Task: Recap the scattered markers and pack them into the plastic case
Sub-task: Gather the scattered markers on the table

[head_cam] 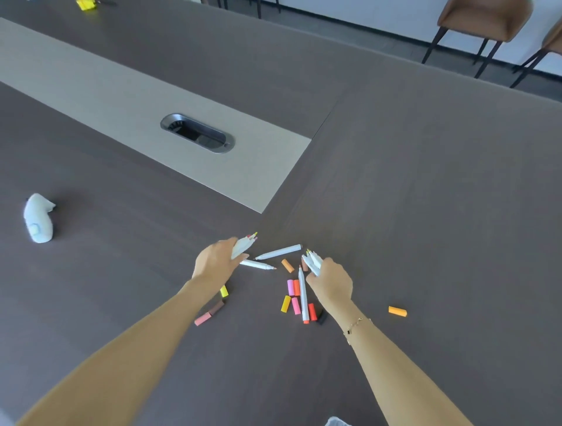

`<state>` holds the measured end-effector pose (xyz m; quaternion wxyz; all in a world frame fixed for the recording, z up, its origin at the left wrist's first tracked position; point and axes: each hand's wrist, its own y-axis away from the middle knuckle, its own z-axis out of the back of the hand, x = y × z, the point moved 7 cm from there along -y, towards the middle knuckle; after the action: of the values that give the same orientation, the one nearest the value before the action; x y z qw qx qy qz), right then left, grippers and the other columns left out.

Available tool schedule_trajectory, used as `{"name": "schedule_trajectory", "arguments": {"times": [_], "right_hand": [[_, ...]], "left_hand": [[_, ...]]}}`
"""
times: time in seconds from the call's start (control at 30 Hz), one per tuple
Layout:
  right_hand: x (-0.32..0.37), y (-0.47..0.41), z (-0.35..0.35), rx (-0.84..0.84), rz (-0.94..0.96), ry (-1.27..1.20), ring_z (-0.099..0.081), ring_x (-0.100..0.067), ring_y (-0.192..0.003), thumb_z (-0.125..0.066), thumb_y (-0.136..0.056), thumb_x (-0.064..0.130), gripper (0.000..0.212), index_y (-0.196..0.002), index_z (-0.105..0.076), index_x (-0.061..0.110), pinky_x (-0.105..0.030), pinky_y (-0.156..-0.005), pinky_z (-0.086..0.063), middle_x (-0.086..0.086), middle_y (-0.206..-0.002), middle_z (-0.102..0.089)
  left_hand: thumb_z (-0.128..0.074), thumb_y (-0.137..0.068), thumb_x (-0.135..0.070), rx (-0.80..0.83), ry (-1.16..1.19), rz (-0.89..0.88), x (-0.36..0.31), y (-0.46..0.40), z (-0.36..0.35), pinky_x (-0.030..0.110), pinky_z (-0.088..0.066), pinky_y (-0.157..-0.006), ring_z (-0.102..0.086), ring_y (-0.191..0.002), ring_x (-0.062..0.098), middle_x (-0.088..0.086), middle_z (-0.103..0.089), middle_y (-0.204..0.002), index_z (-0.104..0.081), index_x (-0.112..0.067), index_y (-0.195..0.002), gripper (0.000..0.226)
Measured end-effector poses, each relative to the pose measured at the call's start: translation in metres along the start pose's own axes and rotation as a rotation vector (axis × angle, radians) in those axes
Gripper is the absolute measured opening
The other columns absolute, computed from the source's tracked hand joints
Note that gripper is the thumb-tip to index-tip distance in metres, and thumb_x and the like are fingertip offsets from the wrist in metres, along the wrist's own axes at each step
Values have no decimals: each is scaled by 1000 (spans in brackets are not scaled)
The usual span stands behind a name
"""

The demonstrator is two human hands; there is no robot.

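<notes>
My left hand (216, 262) grips a bundle of uncapped white markers (243, 244), their coloured tips pointing up and away. My right hand (331, 280) grips another bundle of uncapped markers (313, 261). Three more white markers lie loose on the dark table: one (279, 251) between my hands, one (258, 265) under my left fingers, one (303, 296) beside my right hand. Loose caps are scattered about: several pink, orange and red ones (292, 296) below my right hand, an orange cap (287, 265) between the hands, yellow, brown and pink caps (217, 307) beside my left forearm, an orange cap (397, 311) alone at the right. No plastic case is recognisable.
A white, pouch-like object (38, 218) lies at the far left of the table (425, 182). A cable grommet (197, 133) sits in the light centre strip. Brown chairs (483, 21) stand beyond the far edge. A yellow item (86, 4) lies at the top left.
</notes>
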<state>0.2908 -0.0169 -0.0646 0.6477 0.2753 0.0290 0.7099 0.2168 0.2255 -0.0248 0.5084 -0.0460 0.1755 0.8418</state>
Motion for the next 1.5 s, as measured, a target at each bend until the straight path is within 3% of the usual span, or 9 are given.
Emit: {"name": "schedule_trajectory", "arguments": {"times": [0.1, 0.23, 0.47, 0.63, 0.87, 1.03, 1.2, 1.37, 1.5], "right_hand": [[-3, -1, -1, -8, -29, 8, -56, -15, -73, -62, -86, 31, 29, -104, -55, 9, -22, -56, -39, -5, -93, -63], [-2, -1, 9, -51, 13, 31, -54, -13, -66, -61, -84, 37, 28, -93, -55, 12, -20, -50, -36, -1, -79, -58], [-4, 14, 22, -77, 3, -53, -44, -7, -55, -59, -85, 39, 29, -72, -44, 18, -18, -46, -28, 4, -66, -48], [-9, 23, 14, -68, -93, -138, -52, -11, -66, -54, -90, 31, 16, -86, -50, 16, -17, -49, -35, 3, -76, -53], [5, 37, -11, 66, -214, -188, -56, -13, -67, -57, -87, 40, 24, -84, -49, 17, -22, -51, -36, 8, -70, -51], [15, 41, -14, 82, -262, -199, -50, -5, -42, -57, -88, 46, 29, -80, -49, 19, -19, -42, -33, 8, -65, -56], [13, 38, -15, 170, -333, -273, -49, -7, -47, -63, -84, 35, 24, -83, -47, 18, -20, -46, -35, 7, -69, -54], [4, 40, -26, 191, -376, -365, -63, -14, -68, -63, -82, 41, 28, -89, -50, 17, -22, -53, -44, 0, -85, -65], [-8, 38, -21, 174, -382, -450, -53, -10, -57, -62, -83, 35, 24, -88, -49, 15, -21, -48, -39, 1, -74, -56]], "left_hand": [[-64, -86, -38, 142, -90, -113, -11, -18, -11, 28, -42, -66, -57, -83, 22, -2, -47, -99, -55, -16, -106, 31], [-72, -78, -37, 303, -111, -194, -9, -24, -28, 31, -47, -68, -58, -81, 22, -3, -45, -100, -54, -16, -103, 37], [-58, -81, -23, 333, -287, -318, -11, -22, -29, 28, -37, -58, -52, -69, 24, 0, -45, -92, -54, -11, -95, 19], [-59, -75, -26, 324, -293, -367, -10, -14, -22, 26, -32, -55, -45, -64, 20, -2, -46, -86, -43, -16, -84, 21], [-46, -81, -26, 174, 239, 63, -7, -28, 6, 24, -35, -49, -46, -52, 18, -2, -54, -63, -50, -14, -77, 14], [-50, -87, -18, 335, 864, 547, -28, -32, -14, 22, -36, -45, -53, -49, 19, 5, -63, -60, -51, -8, -75, 16], [-55, -87, -15, 548, 1306, 987, -52, -1, -53, 12, -32, -47, -46, -32, 3, -2, -56, -44, -56, -7, -83, 9], [-60, -89, -19, 460, 1481, 1065, -66, -1, -67, 10, -39, -46, -52, -30, 4, 2, -57, -65, -50, -9, -74, 20], [-56, -88, -13, 316, 1414, 1083, -63, -5, -73, 15, -34, -46, -53, -38, 5, 3, -55, -62, -47, -8, -73, 18]]}}
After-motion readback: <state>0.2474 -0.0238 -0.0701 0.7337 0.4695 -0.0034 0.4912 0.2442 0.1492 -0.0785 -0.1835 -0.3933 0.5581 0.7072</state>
